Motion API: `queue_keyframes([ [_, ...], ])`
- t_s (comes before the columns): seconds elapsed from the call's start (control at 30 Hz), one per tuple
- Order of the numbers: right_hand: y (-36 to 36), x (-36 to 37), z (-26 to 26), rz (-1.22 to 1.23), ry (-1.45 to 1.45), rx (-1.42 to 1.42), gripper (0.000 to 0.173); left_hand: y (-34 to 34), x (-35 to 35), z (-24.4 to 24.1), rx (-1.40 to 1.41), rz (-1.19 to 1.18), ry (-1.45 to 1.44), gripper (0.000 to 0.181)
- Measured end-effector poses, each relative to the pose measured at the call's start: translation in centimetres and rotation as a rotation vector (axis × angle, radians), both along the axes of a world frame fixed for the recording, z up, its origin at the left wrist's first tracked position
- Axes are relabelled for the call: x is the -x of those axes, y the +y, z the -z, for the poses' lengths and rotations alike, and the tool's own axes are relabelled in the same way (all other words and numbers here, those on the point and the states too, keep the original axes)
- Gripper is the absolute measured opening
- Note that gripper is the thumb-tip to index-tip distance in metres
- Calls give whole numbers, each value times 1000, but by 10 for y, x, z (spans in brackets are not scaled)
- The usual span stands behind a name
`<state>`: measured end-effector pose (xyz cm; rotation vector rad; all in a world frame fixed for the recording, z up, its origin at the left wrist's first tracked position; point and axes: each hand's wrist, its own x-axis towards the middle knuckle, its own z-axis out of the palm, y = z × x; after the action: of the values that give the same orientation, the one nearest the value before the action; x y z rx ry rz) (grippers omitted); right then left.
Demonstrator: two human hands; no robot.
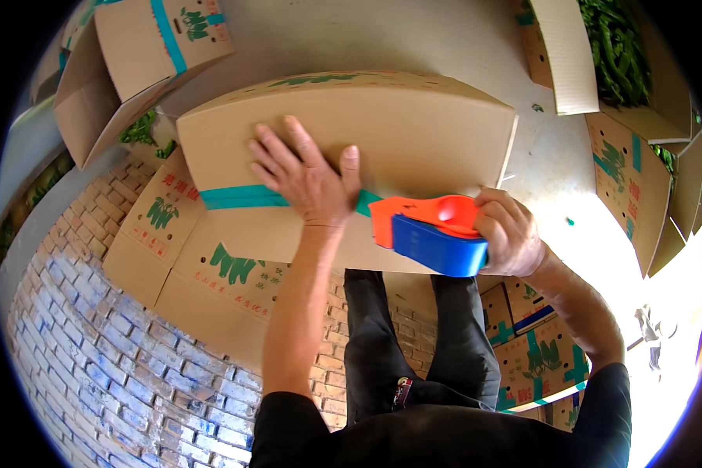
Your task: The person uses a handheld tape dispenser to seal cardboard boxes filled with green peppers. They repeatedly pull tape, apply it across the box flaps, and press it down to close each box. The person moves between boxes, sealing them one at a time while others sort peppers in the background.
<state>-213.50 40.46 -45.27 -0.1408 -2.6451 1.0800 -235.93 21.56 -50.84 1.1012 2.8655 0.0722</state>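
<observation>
A large cardboard box (421, 140) lies before me, a long plain side facing up. Teal packing tape (243, 198) runs along the seam from the left edge and passes under my left hand. My left hand (313, 175) rests flat on the box with its fingers spread. An orange and blue tape dispenser (439, 240) is in the grip of my right hand (506, 231), its front end against the tape just right of my left hand. The dispenser and my right hand hide part of the seam.
Flattened printed cardboard (187, 263) lies at the left on a brick surface (123, 362). An open box (164, 47) stands at the upper left. Open boxes with green peppers (617, 52) stand at the upper right. Taped boxes (541, 362) are stacked at the lower right beside my legs.
</observation>
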Motion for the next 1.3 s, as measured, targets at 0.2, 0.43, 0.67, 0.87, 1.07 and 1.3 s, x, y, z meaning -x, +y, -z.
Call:
queue_keyframes([
  [0.2, 32, -45, -10, 37, 5, -111, 31, 2, 1, 3, 4, 17, 26, 94],
  [0.43, 95, -156, 3, 81, -156, -289, 32, 6, -3, 5, 0, -11, 31, 93],
  [0.67, 120, -202, 19, 127, -239, -407, 27, 2, -1, 9, 3, -3, 55, 92],
  [0.87, 124, -227, 14, 142, -358, -515, 31, 3, -2, 7, -7, 15, 107, 88],
  [1.07, 19, -132, 62, 20, -1032, -761, 11, 3, -6, 4, -55, 55, 112, 83],
  [1.3, -7, -43, 46, 194, -998, -356, 29, 5, -12, 4, -12, 17, 132, 82],
])
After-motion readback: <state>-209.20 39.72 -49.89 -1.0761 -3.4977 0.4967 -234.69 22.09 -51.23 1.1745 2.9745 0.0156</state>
